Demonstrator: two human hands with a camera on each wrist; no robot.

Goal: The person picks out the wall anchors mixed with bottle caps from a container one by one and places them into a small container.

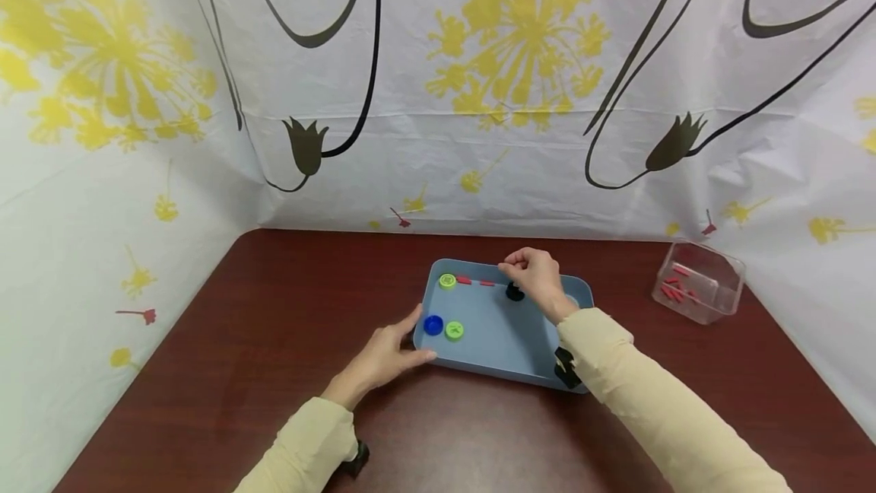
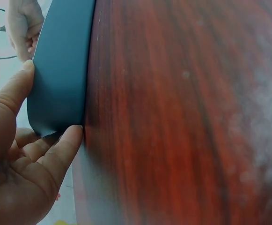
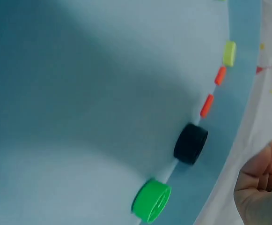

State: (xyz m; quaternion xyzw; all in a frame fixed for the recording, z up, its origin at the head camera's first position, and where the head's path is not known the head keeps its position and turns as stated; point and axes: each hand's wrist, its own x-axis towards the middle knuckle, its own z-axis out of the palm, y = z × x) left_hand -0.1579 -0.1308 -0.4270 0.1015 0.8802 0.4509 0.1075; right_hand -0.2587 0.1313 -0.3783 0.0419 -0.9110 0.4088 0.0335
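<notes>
My left hand (image 1: 385,354) holds the blue-grey tray (image 1: 509,345) at its near left corner, thumb on the rim and fingers round the outer wall. Over the far side of the tray, my right hand (image 1: 537,278) has thumb and fingertips drawn together; I cannot tell whether something small sits between them. Below it stands a black cap (image 3: 191,144). Along the far wall run a yellow-green cap (image 1: 447,281), two short red sticks (image 1: 487,283), the black cap and a green cap (image 3: 152,200), hidden by my arm in the head view.
A blue cap (image 1: 433,325) and another green cap (image 1: 455,331) lie near the tray's left end. On the right of the brown table (image 1: 308,280) stands a clear plastic box (image 1: 722,291) with several red sticks. A patterned white sheet (image 1: 438,181) hangs behind.
</notes>
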